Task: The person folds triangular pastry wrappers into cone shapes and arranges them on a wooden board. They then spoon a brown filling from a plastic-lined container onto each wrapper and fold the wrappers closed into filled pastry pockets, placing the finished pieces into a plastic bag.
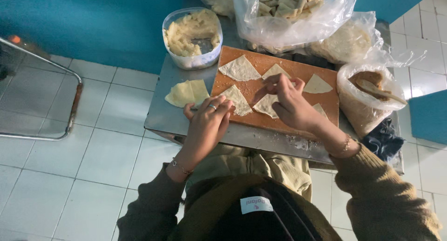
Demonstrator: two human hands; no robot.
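Top edge cuts off the clear bag of rolled pieces (291,10). Right hand (291,103) hides part of a dough triangle (266,106). Lower right, dark cloth (382,141) half hidden behind table edge.

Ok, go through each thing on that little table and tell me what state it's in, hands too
Plastic tub: open, part full of pale filling.
Wooden board: flat, carrying several dough triangles.
Dough triangle: flat, unfilled.
Dough stack: off the board, on the metal table.
Big clear bag: open, holding rolled pieces.
Bag with spoon: open, spoon inside.
Left hand: resting at a triangle's edge.
Right hand: fingers pinching a triangle.
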